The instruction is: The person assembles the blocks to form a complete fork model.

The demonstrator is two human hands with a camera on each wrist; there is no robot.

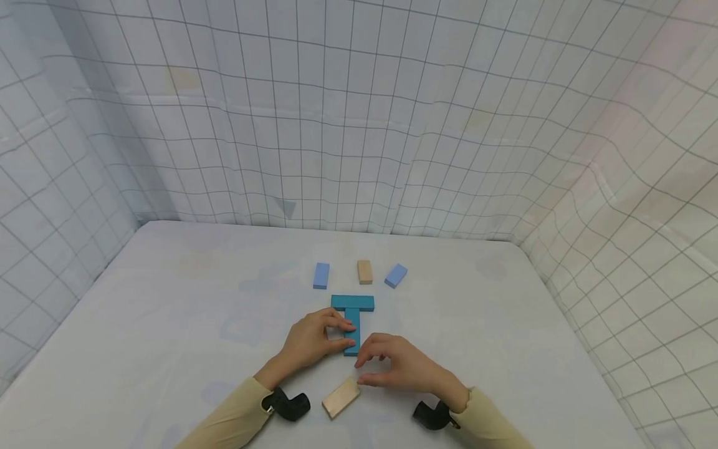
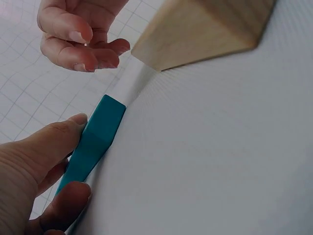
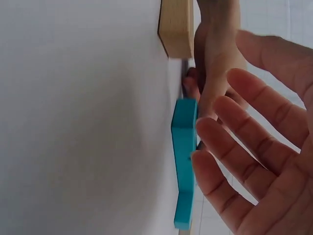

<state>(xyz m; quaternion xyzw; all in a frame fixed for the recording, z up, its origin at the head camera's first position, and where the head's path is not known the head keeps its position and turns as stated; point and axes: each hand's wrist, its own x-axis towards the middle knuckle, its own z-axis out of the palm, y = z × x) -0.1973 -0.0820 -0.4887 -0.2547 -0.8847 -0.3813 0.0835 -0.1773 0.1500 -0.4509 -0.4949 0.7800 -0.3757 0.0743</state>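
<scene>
Two teal blocks form a T on the table: a crossbar (image 1: pixel 352 303) at the far side and a stem (image 1: pixel 351 347) running toward me. My left hand (image 1: pixel 310 340) rests thumb and fingertips on the stem, which the left wrist view shows as a teal block (image 2: pixel 95 139) beside the thumb. The right hand (image 1: pixel 401 365) hovers just right of the stem's near end, with relaxed, separated fingers and nothing held. In the right wrist view its fingers (image 3: pixel 254 156) are apart. Below the hands lies a wooden block (image 1: pixel 341 397), its far corner close to the right thumb.
Beyond the T lie a blue block (image 1: pixel 321 275), a wooden block (image 1: pixel 365 272) and another blue block (image 1: pixel 396 275), which is turned at an angle. A white cloth covers the table (image 1: pixel 168 299). Grid-patterned curtains (image 1: pixel 359 125) hang behind and at both sides.
</scene>
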